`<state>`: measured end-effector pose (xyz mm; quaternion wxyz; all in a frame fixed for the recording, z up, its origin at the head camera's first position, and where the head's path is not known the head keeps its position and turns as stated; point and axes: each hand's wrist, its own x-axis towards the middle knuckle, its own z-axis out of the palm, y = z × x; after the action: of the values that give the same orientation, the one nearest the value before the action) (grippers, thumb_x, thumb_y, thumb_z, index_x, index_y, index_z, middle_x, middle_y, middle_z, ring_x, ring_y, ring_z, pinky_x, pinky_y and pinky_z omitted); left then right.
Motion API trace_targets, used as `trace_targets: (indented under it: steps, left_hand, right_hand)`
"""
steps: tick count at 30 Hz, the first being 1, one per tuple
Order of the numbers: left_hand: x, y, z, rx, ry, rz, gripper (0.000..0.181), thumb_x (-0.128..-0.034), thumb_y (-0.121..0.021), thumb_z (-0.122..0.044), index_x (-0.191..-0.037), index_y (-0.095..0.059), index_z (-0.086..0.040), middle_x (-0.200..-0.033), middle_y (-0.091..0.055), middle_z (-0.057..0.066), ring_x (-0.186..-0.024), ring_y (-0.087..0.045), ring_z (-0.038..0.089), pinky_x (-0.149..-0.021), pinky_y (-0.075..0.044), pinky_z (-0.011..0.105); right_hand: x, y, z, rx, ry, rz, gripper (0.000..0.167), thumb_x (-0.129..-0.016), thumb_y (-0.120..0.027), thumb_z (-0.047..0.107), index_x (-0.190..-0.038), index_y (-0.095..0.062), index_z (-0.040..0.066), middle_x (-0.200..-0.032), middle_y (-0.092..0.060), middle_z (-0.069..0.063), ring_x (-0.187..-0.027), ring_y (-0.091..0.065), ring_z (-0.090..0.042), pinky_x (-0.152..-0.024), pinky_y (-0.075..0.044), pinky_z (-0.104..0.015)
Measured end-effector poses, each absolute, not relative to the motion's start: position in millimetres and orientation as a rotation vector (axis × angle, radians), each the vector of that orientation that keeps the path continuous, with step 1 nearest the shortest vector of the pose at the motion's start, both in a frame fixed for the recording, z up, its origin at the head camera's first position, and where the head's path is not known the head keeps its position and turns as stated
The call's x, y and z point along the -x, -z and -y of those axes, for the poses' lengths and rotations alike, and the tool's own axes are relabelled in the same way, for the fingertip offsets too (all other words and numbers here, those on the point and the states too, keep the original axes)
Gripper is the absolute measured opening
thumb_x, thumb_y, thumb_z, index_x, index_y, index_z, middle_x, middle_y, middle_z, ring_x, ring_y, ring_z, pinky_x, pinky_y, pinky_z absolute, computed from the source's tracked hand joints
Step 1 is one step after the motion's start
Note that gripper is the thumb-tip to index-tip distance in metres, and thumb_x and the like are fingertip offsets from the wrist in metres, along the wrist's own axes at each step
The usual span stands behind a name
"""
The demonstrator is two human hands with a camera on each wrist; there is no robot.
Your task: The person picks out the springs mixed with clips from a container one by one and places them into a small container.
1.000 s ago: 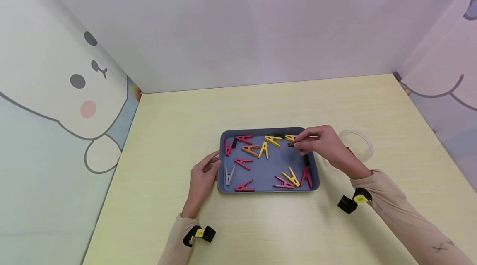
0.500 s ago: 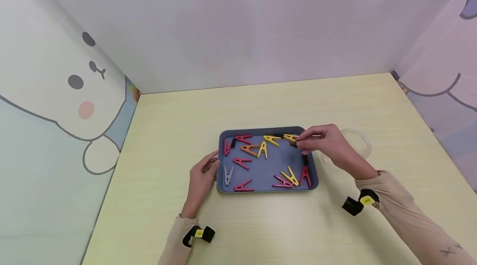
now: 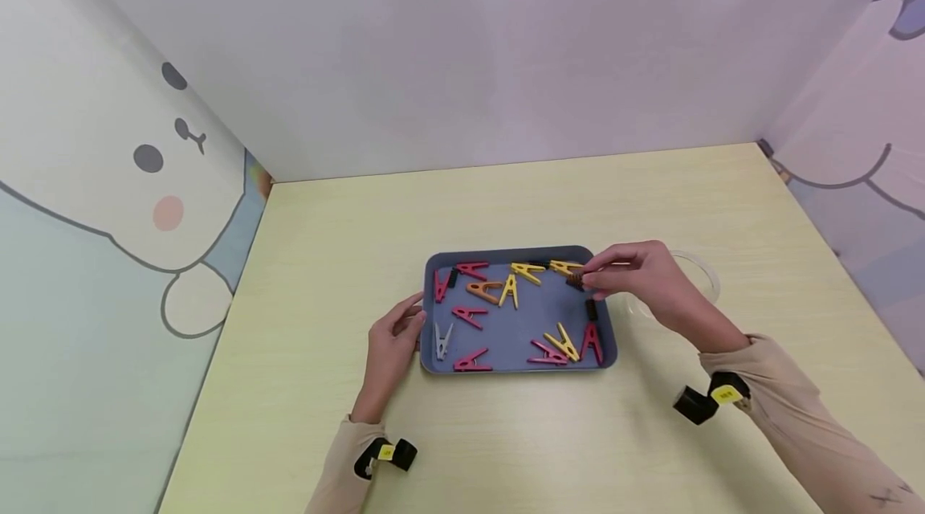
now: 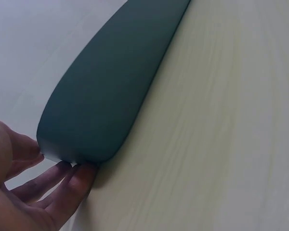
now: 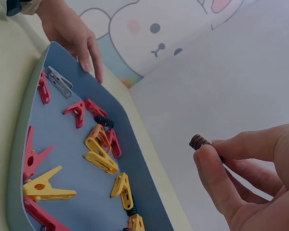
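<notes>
- A shallow blue-grey tray point(image 3: 520, 333) with rounded corners sits on the pale wooden surface point(image 3: 520, 442).
- In it lie spring clips: six red or pink, four yellow point(image 3: 561, 342), one orange point(image 3: 482, 290) and one grey point(image 3: 443, 341), plus dark coils point(image 3: 591, 311), one just beside a red clip near the right end.
- Right of the tray, a clear round container point(image 3: 712, 274) is partly hidden behind the right arm; its contents cannot be told.
- The right hand point(image 3: 646, 277) pinches a brown coil point(image 5: 198, 142) between thumb and index finger, raised over the tray's far right corner near a yellow clip.
- The left hand point(image 3: 390, 345) has its fingers extended, tips touching the tray's outer left wall.
- Both wrist cameras carry yellow labels point(image 3: 727, 393), too small to read; dark pen-like strokes, one like an X, mark the right sleeve point(image 3: 817, 426).
- Since half a second ago, the right hand and its coil have shifted slightly rightward; the left hand, tray and clips look unchanged.
</notes>
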<state>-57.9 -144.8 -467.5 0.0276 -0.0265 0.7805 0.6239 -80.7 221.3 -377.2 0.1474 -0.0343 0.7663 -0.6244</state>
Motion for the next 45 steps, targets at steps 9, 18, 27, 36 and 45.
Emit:
trace_targets:
  steps: [9, 18, 27, 36, 45]
  left_hand:
    - [60.3, 477.8, 145.6, 0.084, -1.927, -2.453, 0.032, -0.0928, -0.062, -0.013, -0.124, -0.064, -0.013, -0.106, -0.064, 0.013, -0.084, -0.064, 0.025, -0.058, -0.057, 0.030]
    - [59.8, 477.7, 146.2, 0.077, -1.934, -2.452, 0.032, -0.0928, -0.062, -0.014, -0.125, -0.063, -0.012, -0.106, -0.064, 0.014, -0.086, -0.064, 0.025, -0.059, -0.057, 0.029]
    - [60.0, 478.4, 147.0, 0.096, -1.921, -2.447, 0.031, -0.0929, -0.062, -0.013, -0.124, -0.064, -0.014, -0.107, -0.064, 0.012, -0.088, -0.064, 0.025, -0.059, -0.057, 0.029]
    - [60.6, 480.1, 147.4, 0.105, -1.922, -2.451, 0.031, -0.0927, -0.062, -0.013, -0.123, -0.065, -0.015, -0.106, -0.064, 0.011, -0.087, -0.064, 0.025, -0.059, -0.057, 0.029]
    - [60.2, 479.5, 146.6, 0.105, -1.907, -2.468, 0.030, -0.0926, -0.062, -0.014, -0.123, -0.065, -0.016, -0.106, -0.065, 0.011, -0.087, -0.064, 0.025, -0.060, -0.057, 0.028]
  right_hand:
    - [75.7, 369.2, -225.7, 0.100, 1.774, -2.244, 0.031, -0.088, -0.069, 0.015, -0.106, -0.064, -0.010, -0.094, -0.071, -0.013, -0.085, -0.068, -0.032, -0.077, -0.056, -0.034]
    - [72.5, 368.9, -233.3, 0.139, 1.851, -2.225, 0.026, -0.088, -0.068, 0.010, -0.104, -0.064, -0.010, -0.094, -0.070, -0.015, -0.084, -0.068, -0.028, -0.074, -0.057, -0.038]
    - [68.8, 365.8, -240.5, 0.102, 1.862, -2.240, 0.024, -0.088, -0.068, 0.011, -0.104, -0.066, -0.007, -0.095, -0.070, -0.007, -0.079, -0.069, -0.025, -0.073, -0.057, -0.036]
    - [64.0, 361.2, -246.9, 0.077, 1.850, -2.270, 0.025, -0.088, -0.068, 0.011, -0.104, -0.066, -0.007, -0.095, -0.070, -0.010, -0.080, -0.068, -0.025, -0.072, -0.057, -0.036]
    - [57.2, 357.7, -259.3, 0.006, 1.752, -2.361, 0.023, -0.089, -0.067, 0.018, -0.105, -0.069, 0.002, -0.089, -0.072, -0.003, -0.075, -0.069, -0.023, -0.046, -0.038, -0.030]
